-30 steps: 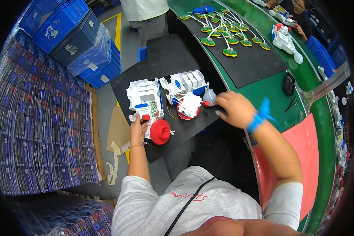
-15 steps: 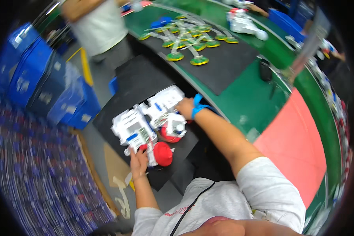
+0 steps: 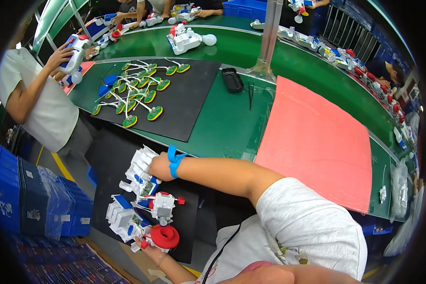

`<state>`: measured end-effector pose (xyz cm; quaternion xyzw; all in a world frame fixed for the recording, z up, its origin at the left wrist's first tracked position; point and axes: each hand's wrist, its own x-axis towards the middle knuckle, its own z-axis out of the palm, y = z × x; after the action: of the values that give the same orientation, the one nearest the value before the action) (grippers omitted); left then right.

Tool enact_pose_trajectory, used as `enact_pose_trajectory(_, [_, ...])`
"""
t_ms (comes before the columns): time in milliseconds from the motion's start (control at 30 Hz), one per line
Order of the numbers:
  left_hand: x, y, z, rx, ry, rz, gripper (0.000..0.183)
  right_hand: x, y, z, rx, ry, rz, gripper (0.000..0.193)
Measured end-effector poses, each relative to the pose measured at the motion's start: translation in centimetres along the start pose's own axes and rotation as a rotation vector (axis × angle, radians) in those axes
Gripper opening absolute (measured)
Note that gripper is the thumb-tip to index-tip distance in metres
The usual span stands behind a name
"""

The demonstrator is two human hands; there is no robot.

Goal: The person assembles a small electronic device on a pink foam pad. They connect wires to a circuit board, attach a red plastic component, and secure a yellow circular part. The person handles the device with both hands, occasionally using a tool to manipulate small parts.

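Note:
Two white plastic housing halves with blue parts lie opened out, low at the left. My right hand (image 3: pixel 161 167), a blue band tied at its wrist, is closed on the upper white housing half (image 3: pixel 141 163). On the lower white housing half (image 3: pixel 119 217), my left hand (image 3: pixel 144 247) grips the near end, beside a red round part (image 3: pixel 164 236). Its fingers are partly hidden. Between the halves sits a small white block (image 3: pixel 164 206) with red pieces at its sides. Small green circuit boards and wires show inside the housings.
Yellow-rimmed green circuit boards (image 3: pixel 155 112) with white leads lie on a black mat (image 3: pixel 194 106). Near them are a black case (image 3: pixel 232 80), tweezers (image 3: pixel 251 96) and a pink sheet (image 3: pixel 317 142). A white device (image 3: pixel 187 40) rests on the green conveyor. Blue crates (image 3: pixel 73 203) and a co-worker (image 3: pixel 45 94) are left.
The view has swung, so the bench shows more widely and the housings appear farther left and lower. Both hands stay on the housings. The co-worker's raised hand now shows holding a white-and-blue device.

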<state>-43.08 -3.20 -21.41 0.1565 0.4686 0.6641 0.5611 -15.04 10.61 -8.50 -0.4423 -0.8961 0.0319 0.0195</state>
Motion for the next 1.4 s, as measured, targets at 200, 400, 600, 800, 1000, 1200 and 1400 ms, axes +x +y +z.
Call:
enact_pose_trajectory(200, [-3.8, 4.5, -1.4, 0.005, 0.113, 0.040, 0.042, -2.0, -0.6, -4.0, 0.035, 0.303, -0.079, 0.014])
enact_pose_trajectory(400, [-6.1, 8.3, -0.4, -0.015, 0.115, 0.212, 0.041, -5.3, -0.5, -9.9, 0.258, 0.457, -0.096, 0.020])
enact_pose_trajectory(600, [-12.0, 11.8, 8.6, 0.043, 0.192, 0.232, 0.041, -14.8, 0.6, -18.0, 0.273, 0.598, -0.124, 0.023])
enact_pose_trajectory(800, [-5.9, 12.4, 11.2, 0.054, -0.297, 0.125, 0.046, -31.7, 3.0, -22.9, 0.005, 0.656, 0.172, 0.024])
enact_pose_trajectory(1000, [-3.8, 6.8, 22.6, 0.161, -0.795, -0.196, 0.052, -49.3, 1.4, -20.8, -0.028, 0.660, 0.746, 0.025])
enact_pose_trajectory(1200, [-16.3, -0.3, 38.5, 0.309, -1.094, -0.411, 0.041, -63.1, -0.7, -16.2, -0.027, 0.631, 1.171, 0.024])
enact_pose_trajectory(1400, [-21.3, -7.3, 46.2, 0.724, -1.276, -0.603, 0.029, -71.2, -1.9, -11.9, 0.163, 0.723, 1.417, 0.024])
